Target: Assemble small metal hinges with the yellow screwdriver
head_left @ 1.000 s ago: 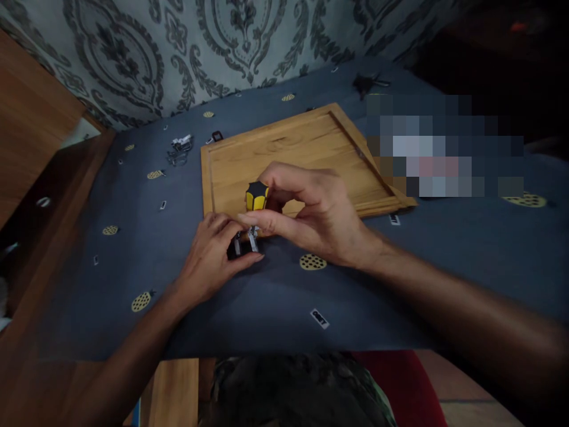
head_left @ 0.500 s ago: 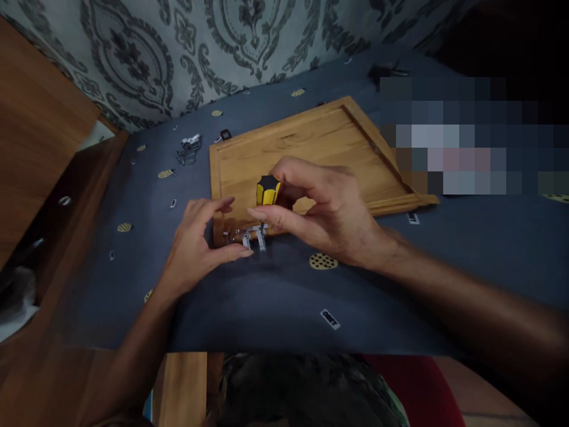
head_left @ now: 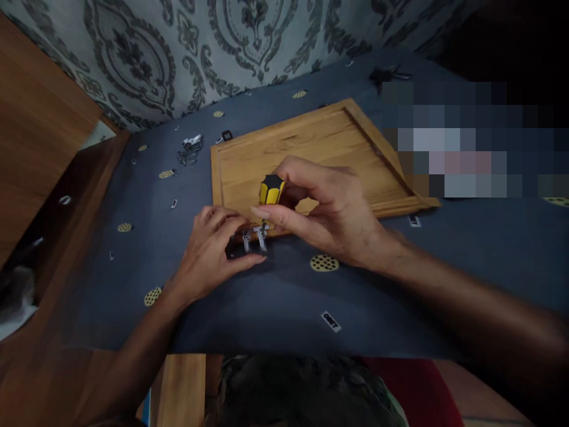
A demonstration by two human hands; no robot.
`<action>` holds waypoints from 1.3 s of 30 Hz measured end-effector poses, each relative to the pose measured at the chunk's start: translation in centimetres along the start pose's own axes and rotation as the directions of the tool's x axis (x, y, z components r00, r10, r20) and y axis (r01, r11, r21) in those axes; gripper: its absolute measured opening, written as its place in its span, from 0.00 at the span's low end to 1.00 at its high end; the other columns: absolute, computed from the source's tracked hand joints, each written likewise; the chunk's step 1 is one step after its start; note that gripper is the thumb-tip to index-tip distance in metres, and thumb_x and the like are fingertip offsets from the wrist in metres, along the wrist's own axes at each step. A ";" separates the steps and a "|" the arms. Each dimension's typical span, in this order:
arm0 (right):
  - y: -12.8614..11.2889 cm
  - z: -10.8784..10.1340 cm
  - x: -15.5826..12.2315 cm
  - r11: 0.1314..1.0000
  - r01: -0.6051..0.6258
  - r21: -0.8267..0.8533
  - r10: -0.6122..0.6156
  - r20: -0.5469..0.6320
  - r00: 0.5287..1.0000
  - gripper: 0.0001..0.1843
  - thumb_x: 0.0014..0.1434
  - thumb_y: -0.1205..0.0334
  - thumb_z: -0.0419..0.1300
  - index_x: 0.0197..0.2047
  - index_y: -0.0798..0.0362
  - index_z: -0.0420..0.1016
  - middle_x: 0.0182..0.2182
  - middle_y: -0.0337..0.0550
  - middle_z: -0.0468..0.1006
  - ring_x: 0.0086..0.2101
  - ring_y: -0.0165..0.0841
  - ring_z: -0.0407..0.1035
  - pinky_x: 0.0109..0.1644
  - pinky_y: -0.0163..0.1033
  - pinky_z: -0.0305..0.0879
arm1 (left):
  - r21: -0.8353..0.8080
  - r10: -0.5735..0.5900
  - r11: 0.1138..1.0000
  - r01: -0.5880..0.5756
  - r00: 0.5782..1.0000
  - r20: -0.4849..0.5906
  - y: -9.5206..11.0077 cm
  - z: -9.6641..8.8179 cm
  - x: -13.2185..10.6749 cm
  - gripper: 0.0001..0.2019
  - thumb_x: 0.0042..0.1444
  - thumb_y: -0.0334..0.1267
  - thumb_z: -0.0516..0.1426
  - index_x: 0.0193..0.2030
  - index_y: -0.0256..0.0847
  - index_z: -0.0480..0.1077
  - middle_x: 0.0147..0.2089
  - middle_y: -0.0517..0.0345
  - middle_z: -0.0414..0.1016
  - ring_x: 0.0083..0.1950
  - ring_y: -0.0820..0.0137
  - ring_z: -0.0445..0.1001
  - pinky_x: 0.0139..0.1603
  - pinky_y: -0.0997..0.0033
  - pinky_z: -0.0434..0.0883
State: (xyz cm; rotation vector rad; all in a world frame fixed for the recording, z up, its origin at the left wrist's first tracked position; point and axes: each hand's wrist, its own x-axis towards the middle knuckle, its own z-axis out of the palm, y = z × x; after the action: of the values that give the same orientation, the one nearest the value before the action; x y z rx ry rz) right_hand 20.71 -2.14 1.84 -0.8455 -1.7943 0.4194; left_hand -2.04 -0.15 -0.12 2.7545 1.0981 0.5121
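Observation:
In my right hand is a screwdriver with a yellow and black handle, held nearly upright between thumb and fingers. Its tip comes down on a metal fitting, which looks like a hinge or latch, at the near left edge of a framed wooden panel. A second small metal fitting sits just left of it. My left hand is beside these fittings, fingers over the panel's corner and thumb stretched out below, with a gap between them. Its fingertips partly cover the corner.
Loose metal parts lie left of the panel on the dark blue patterned cloth. A small black piece rests behind the panel. A dark tool lies at the far right, near a blurred-out area. A patterned curtain hangs behind.
My left hand has moved right and in towards the fittings, its fingers now over the panel's corner. The screwdriver stays at the same fitting. The view has shifted slightly.

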 end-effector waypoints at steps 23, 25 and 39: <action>-0.2 -0.2 0.0 0.998 0.012 -0.057 -0.011 0.019 1.000 0.13 0.68 0.53 0.62 0.35 0.51 0.70 0.27 0.34 0.72 0.27 0.26 0.66 0.33 0.33 0.64 | -0.037 0.047 0.998 -0.046 0.999 0.017 0.4 1.3 0.1 0.19 0.63 0.50 0.64 0.57 0.45 0.74 0.54 0.51 0.76 0.57 0.55 0.70 0.61 0.49 0.68; -0.3 -0.1 -0.2 0.997 0.023 -0.072 -0.024 -0.012 1.000 0.13 0.69 0.53 0.62 0.35 0.51 0.70 0.27 0.33 0.72 0.26 0.26 0.67 0.32 0.33 0.65 | -0.035 0.061 0.998 -0.060 0.998 0.019 0.4 1.3 0.0 0.19 0.64 0.49 0.63 0.57 0.45 0.74 0.54 0.51 0.76 0.57 0.55 0.70 0.61 0.49 0.68; -0.3 1.0 -0.9 0.970 0.093 -0.226 -0.122 -0.117 0.986 0.11 0.69 0.53 0.62 0.36 0.49 0.70 0.27 0.34 0.76 0.24 0.28 0.70 0.31 0.35 0.68 | -0.035 0.039 0.999 -0.039 0.999 0.009 0.2 1.5 -0.1 0.19 0.63 0.51 0.63 0.55 0.44 0.75 0.50 0.51 0.77 0.54 0.55 0.71 0.57 0.50 0.70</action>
State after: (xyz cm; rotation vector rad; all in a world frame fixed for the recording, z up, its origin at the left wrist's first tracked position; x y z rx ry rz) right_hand 19.82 -2.91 1.06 -0.9008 -1.7756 0.0928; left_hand -1.46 -0.38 -1.52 2.7506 1.0251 0.5165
